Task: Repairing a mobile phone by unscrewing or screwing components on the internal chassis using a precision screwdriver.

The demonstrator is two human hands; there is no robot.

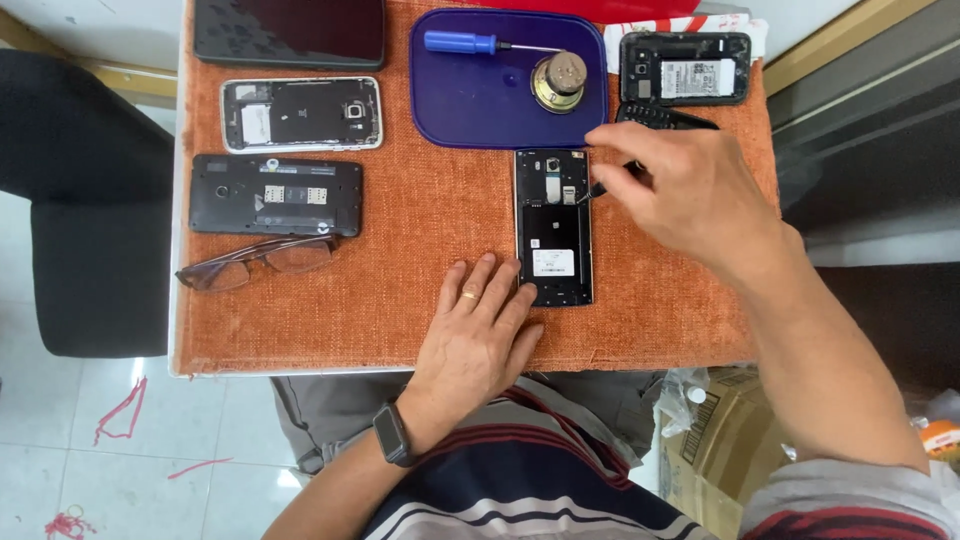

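Note:
A black phone with its back cover off [553,226] lies in the middle of the orange cloth [420,250]. My left hand [478,322], wearing a ring and a wrist watch, rests flat on the cloth with its fingertips against the phone's lower left edge. My right hand [690,190] hovers at the phone's upper right, fingers pinched on a thin dark tool [603,183] whose tip touches the phone near its top right corner.
A blue tray [470,100] at the back holds a blue-handled screwdriver [470,42] and a round metal part [558,80]. Three opened phones [275,195] [300,113] [685,68], a dark tablet [290,30] and glasses [255,262] lie around. A cardboard box [715,440] stands below right.

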